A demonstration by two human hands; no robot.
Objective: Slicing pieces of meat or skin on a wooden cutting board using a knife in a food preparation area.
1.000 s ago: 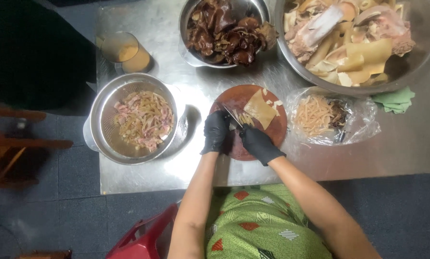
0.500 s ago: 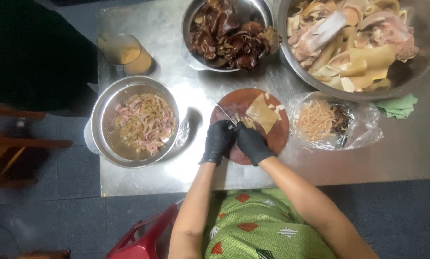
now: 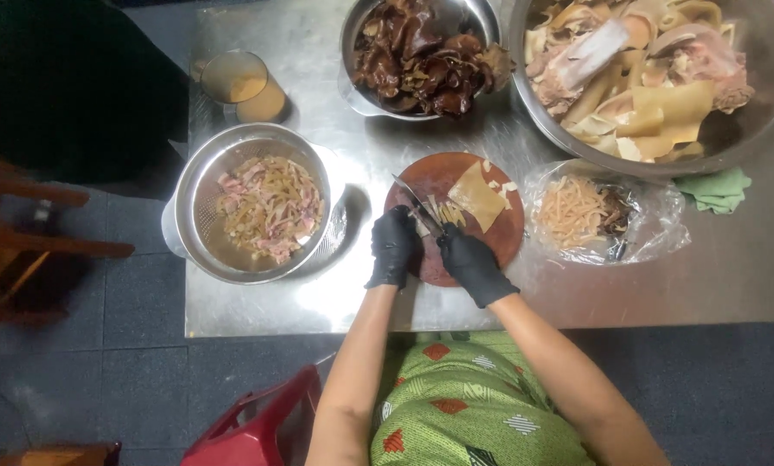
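Knife (image 3: 417, 205) work is what's going on at the round wooden cutting board (image 3: 490, 246) near the front edge of the steel counter (image 3: 335, 293): the right hand (image 3: 471, 263), in a black glove, has its grip wrapped tight on the handle, while the gloved left hand (image 3: 393, 246) rests curled at the board's left edge beside a little heap of cut strips (image 3: 450, 213), holding nothing that I can make out. To my eye the cut goes best with the left fingertips tucked back from the edge and the tan sheet (image 3: 477, 196) kept flat so the strips come out even. The blade's long axis runs diagonally, tip pointing up and to the left, away from the person, handle toward the right palm. A colander (image 3: 199, 173) of sliced pieces stands to the left, well apart from the board
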